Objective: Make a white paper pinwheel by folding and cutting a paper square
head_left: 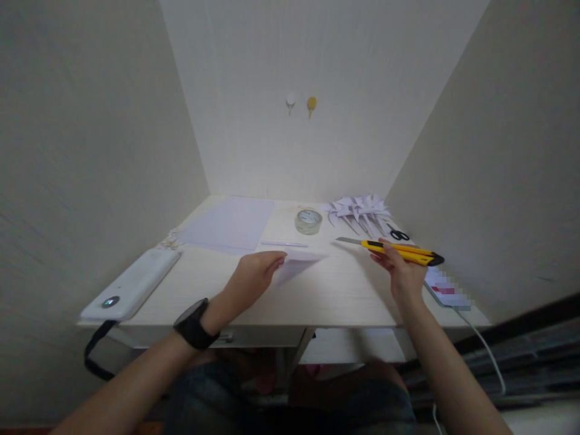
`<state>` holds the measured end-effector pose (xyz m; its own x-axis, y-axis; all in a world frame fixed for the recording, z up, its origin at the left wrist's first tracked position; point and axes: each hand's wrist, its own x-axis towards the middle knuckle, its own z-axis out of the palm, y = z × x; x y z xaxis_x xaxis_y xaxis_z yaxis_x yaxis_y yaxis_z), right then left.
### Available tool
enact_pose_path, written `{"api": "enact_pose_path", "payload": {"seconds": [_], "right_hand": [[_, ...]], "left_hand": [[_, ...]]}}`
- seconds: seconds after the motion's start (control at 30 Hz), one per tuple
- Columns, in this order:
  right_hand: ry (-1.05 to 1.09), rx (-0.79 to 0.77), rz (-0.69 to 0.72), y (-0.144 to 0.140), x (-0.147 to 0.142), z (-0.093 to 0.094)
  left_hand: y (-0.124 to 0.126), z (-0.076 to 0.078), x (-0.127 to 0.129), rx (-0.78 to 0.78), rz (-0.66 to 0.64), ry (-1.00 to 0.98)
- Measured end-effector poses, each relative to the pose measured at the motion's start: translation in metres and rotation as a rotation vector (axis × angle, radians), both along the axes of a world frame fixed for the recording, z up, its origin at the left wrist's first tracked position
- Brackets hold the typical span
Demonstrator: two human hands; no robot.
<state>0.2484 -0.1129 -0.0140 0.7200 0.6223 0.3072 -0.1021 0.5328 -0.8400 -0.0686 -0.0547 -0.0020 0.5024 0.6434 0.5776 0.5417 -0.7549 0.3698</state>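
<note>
My left hand (258, 272), with a black watch on its wrist, is closed on the edge of a folded white paper (299, 266) just above the desk. In my right hand (401, 269) is a yellow utility knife (401, 252), its blade (348, 240) extended and pointing left toward the paper. Blade and paper are apart. Behind the paper lies a thin white stick (284, 244). A roll of clear tape (309, 222) rests on the desk farther back.
Paper sheets (231, 220) lie at the back left, near a white power bank (131, 284) with a black strap. Paper pinwheels (357, 211) are piled at the back right beside black scissors (399, 234). A phone (446, 289) with a white cable lies on the right. Walls enclose the desk (203, 302).
</note>
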Motion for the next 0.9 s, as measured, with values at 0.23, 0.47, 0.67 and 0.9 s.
{"api": "enact_pose_path", "payload": {"seconds": [0.23, 0.47, 0.67, 0.9], "right_hand": [[-0.097, 0.098, -0.195, -0.003, -0.009, 0.030], [-0.276, -0.013, 0.276, -0.027, -0.027, 0.096], [-0.401, -0.455, 0.662, -0.013, -0.059, 0.112], [-0.370, -0.391, 0.438, 0.016, -0.071, 0.088]], "left_hand": [[-0.003, 0.040, 0.004, -0.593, 0.090, -0.476], [0.008, 0.061, 0.009, -0.775, -0.107, -0.674], [0.018, 0.058, 0.028, -0.973, -0.318, -0.583], [0.018, 0.038, 0.038, -1.164, -0.373, -0.623]]}}
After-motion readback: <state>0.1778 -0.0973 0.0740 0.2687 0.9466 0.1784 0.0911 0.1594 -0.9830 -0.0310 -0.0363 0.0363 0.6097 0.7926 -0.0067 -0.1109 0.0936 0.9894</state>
